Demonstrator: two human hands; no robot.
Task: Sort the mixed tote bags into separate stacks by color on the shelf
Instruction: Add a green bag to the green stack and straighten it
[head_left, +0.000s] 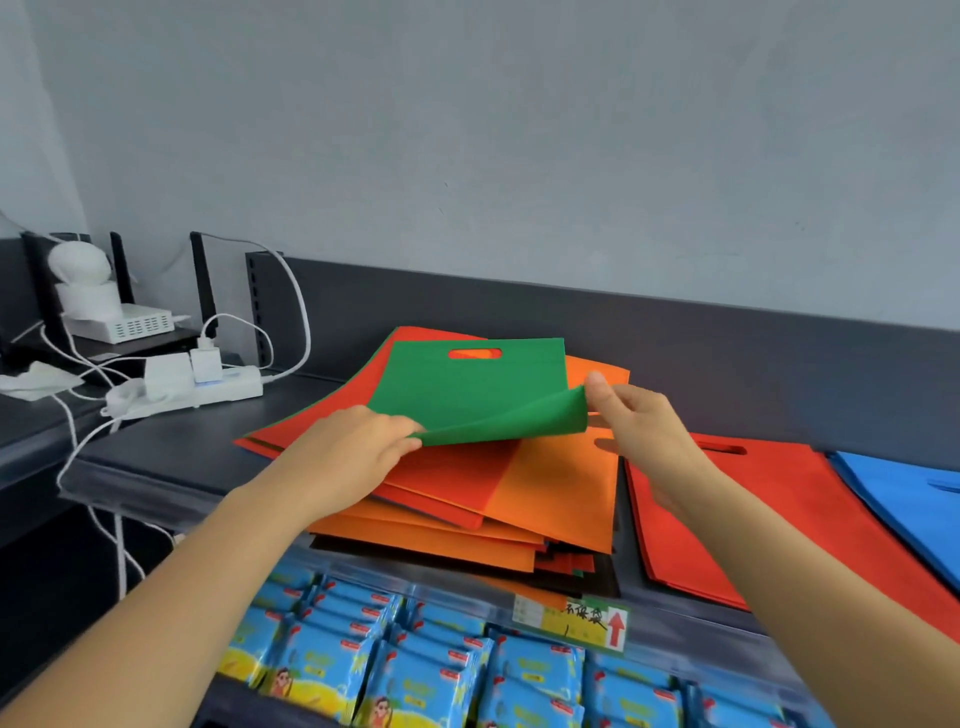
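Green, matte non-woven fabric marks the top bag (467, 389) of the mixed pile (519, 493): a flat rectangle with a slot-shaped handle cut near its far edge, red showing through the slot. Its near edge is lifted off the pile and curls upward in a soft wave. The left hand (353, 447) pinches the near-left corner of that edge between thumb and curled fingers. The right hand (639, 421) pinches the near-right corner, thumb on top.

Beneath lie flat red and orange bags of the same felt-like cloth, fanned unevenly, with some dark ones at the bottom. The pile sits in the middle of a dark grey shelf (182, 452) with a low back panel.

Just right of the pile lies a red stack (753, 519) with a slot handle at its far end. Further right, a blue stack (909, 499) overlaps its edge.

At far left a white power strip (208, 389) with plugs and looping white cables rests on the shelf. A yellow price label (571, 618) with a red arrow is fixed to the shelf's near lip. Below it stand rows of glossy blue packets (415, 675).
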